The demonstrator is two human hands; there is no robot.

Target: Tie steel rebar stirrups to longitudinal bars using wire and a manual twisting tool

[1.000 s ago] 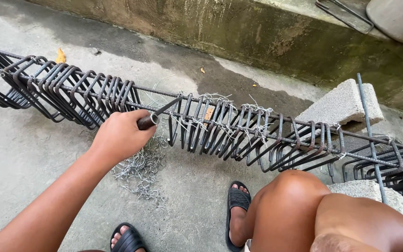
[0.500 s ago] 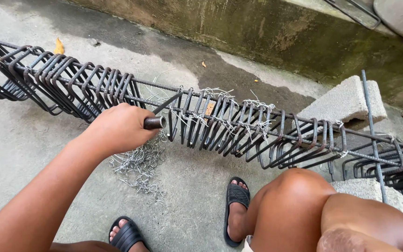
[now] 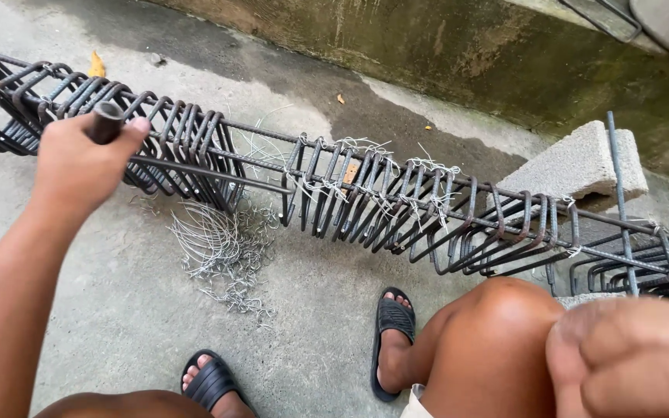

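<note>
1. Rebar cage [image 3: 396, 205], the biggest thing, is a long frame of dark steel bars. It lies across the concrete floor [image 3: 118, 310] from the far left to the right edge. Many bent steel loops sit along it, leaning over. Thin pale wire is twisted around the bars near the middle.

2. Behind the cage runs a low, mossy green wall [image 3: 443, 54].

3. A grey concrete block [image 3: 574, 166] stands under the cage on the right side, and the bars rest on it.

4. The person's bare legs and knee [image 3: 497, 340] fill the bottom right. Two feet in black sandals [image 3: 391, 325] stand flat on the floor, near the cage.

5. The left hand [image 3: 79, 166] is up over the left part of the cage. It is closed tight around a dark metal tool handle [image 3: 106, 122]. A thin rod from that handle runs right, along the cage, to the wire ties in the middle.

6. The right hand [image 3: 629, 360] is very close to the camera at the bottom right and looks blurry. It seems curled up by the knee. I cannot tell if it holds anything.

7. A messy pile of short wire pieces [image 3: 222, 255] lies on the floor, just under the cage, between the left hand and the feet.

8. A small yellow leaf [image 3: 97, 65] lies on the floor past the cage, at the top left.
</note>
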